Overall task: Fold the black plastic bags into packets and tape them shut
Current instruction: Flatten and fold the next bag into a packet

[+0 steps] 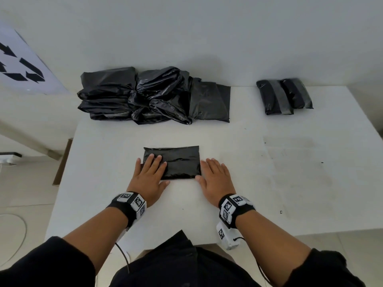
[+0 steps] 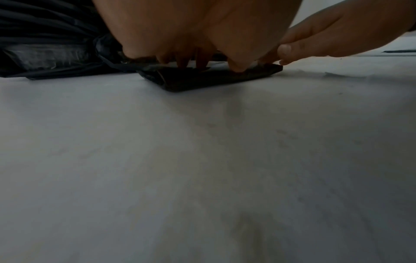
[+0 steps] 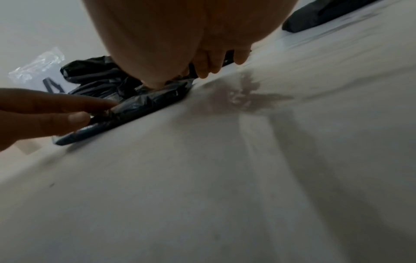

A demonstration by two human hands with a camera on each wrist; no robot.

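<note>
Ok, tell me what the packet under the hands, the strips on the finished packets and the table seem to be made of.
Folded packet: thin black plastic film, glossy, with creases catching light.
Strips on the finished packets: probably grey adhesive tape, duller than the bags.
Table: smooth matte white top, scuffed; the material is unclear.

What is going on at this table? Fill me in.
A person is folding a black plastic bag into a packet. The left hand presses flat on its left end; the right hand lies at its right edge. No tape on it yet. Two taped packets sit far right, with the unfolded pile behind.
</note>
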